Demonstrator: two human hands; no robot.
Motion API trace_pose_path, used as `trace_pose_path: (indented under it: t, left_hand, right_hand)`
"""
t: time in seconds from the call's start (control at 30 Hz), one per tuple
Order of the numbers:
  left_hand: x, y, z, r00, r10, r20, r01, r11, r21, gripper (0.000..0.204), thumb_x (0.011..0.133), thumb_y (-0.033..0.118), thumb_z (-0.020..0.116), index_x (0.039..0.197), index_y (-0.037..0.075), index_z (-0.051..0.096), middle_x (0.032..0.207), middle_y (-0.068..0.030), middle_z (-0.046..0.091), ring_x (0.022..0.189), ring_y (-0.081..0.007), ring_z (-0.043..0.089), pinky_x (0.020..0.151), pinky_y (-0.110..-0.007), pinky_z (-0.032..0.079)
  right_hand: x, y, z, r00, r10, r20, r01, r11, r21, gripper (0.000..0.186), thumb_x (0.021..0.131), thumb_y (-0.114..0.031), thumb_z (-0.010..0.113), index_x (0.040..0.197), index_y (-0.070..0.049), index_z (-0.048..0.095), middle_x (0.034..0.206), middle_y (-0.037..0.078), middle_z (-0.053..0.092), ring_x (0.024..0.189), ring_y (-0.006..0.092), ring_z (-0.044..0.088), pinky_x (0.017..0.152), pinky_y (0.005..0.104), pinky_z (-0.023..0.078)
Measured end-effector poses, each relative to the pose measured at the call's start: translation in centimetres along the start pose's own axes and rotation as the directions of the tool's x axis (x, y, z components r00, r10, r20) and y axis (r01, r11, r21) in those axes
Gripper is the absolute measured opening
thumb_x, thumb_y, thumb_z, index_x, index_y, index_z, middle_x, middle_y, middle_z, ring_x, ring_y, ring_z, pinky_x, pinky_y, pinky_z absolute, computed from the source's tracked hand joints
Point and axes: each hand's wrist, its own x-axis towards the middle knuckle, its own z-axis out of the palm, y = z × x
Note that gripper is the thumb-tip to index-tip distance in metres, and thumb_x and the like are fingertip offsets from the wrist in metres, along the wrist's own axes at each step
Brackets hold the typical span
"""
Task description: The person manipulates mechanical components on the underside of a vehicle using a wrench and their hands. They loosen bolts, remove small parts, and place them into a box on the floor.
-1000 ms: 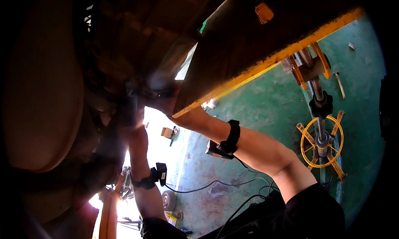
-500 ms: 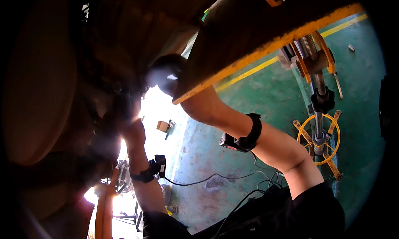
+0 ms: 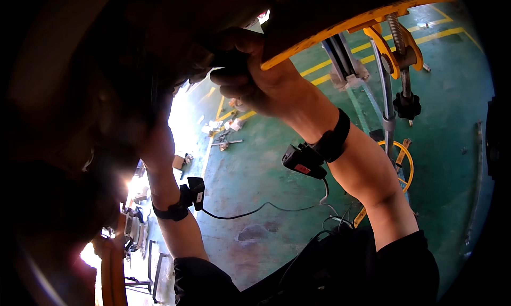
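Your right hand (image 3: 250, 72) has come nearer, now clenched on a dark part (image 3: 226, 58) beside the yellow-edged panel (image 3: 340, 24); left hand's (image 3: 154, 138) grip unreadable in shadow

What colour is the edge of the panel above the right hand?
Yellow edge, just above the right hand; clearest in the head view.

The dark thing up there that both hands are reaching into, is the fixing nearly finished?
Hard to say. In hand: the right hand is curled around a dark part beside the yellow-edged panel, and the left hand reaches up into the shadowy underside, its grip hidden. Done: nothing clearly shows as finished. Left: small loose parts lie on the green floor, so some work probably remains.
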Motion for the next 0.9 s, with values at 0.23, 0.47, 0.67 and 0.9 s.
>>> trace_pose_path:
  t: [0.23,0.47,0.67,0.9]
  left_hand:
    - [1.0,1.1,0.7,0.985,0.136,-0.105,-0.163,0.928,-0.335,0.047,0.088,0.014,0.072,0.132,0.005,0.058,0.131,-0.0118,0.062,0.121,-0.023,0.058,0.106,-0.032,0.04]
    - [0.4,0.4,1.1,0.986,0.122,-0.117,-0.156,0.925,-0.347,0.05,0.087,0.021,0.073,0.13,-0.001,0.058,0.127,-0.014,0.064,0.117,-0.0255,0.059,0.105,-0.033,0.037]
    - [0.9,0.3,0.5,0.975,0.197,-0.105,-0.192,0.979,0.063,0.041,0.088,0.023,0.072,0.121,0.0,0.064,0.116,-0.0131,0.069,0.104,-0.0244,0.064,0.098,-0.03,0.041]
    - [0.5,-0.1,1.0,0.965,0.229,-0.125,-0.237,0.971,-0.046,0.033,0.09,0.023,0.07,0.118,0.004,0.067,0.112,-0.0107,0.071,0.101,-0.0222,0.065,0.094,-0.028,0.043]
  right_hand:
    - [0.8,-0.4,1.1,0.997,0.048,-0.06,-0.06,0.976,-0.207,0.019,0.097,-0.025,0.051,0.087,-0.011,0.058,0.071,-0.001,0.055,0.046,0.005,0.035,0.038,0.0172,0.021]
    - [0.1,-1.7,1.1,0.983,0.177,0.051,-0.167,0.973,-0.161,0.013,0.092,-0.008,0.056,0.103,0.0,0.058,0.073,0.0,0.054,0.051,0.014,0.046,0.048,0.0285,0.042]
    - [-2.9,1.4,5.2,0.819,-0.574,-0.006,0.159,0.237,-0.958,0.031,0.086,0.0,0.063,0.116,0.0,0.053,0.087,0.007,0.062,0.044,0.0089,0.044,0.042,0.0248,0.032]
    - [-1.0,2.8,4.3,0.568,-0.625,0.536,0.145,-0.565,-0.812,0.048,0.072,-0.005,0.074,0.113,0.0,0.05,0.09,0.012,0.063,0.053,0.0213,0.053,0.051,0.0341,0.044]
